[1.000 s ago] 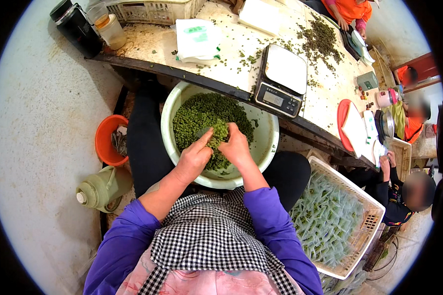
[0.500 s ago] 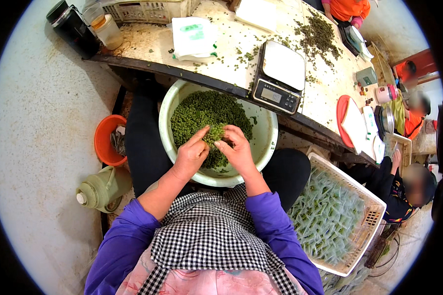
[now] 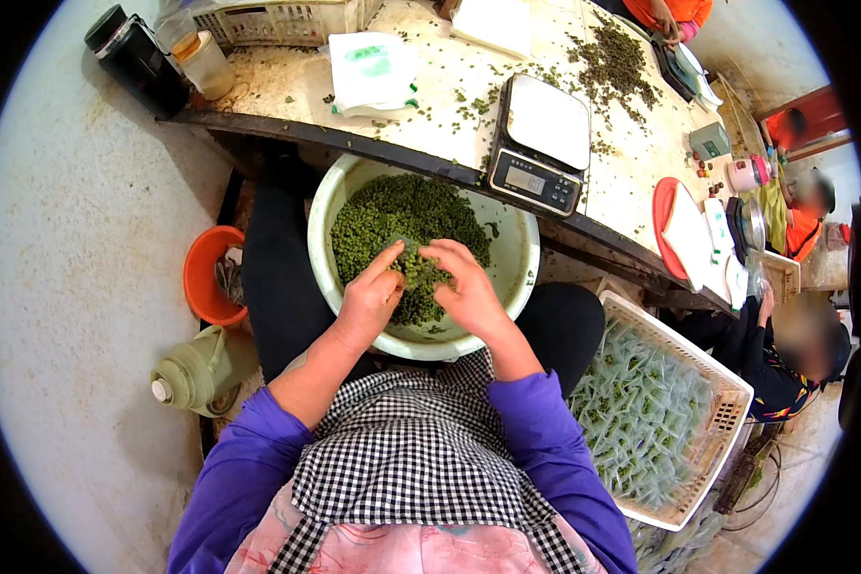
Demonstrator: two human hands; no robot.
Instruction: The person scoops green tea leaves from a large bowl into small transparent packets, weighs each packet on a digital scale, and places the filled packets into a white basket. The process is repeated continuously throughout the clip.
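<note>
A pale green basin rests between my knees, filled with small round green berries that look like fresh peppercorns. Over its near half, my left hand has its index finger extended and the other fingers curled in. Whatever it may hold is hidden from view. My right hand faces it, thumb and fingers apart, just above the berries. Between the two hands no distinct bunch stands out against the berries below.
Beyond the basin, a worktable carries a digital scale, white bags and scattered berries. At right stands a white crate of filled clear bags. An orange bucket and green thermos jug are left. Other people sit along the right.
The green bunch held between my fingertips is no longer visible there. My right hand has opened and shifted slightly right, away from the left, which stays nearly in place.
</note>
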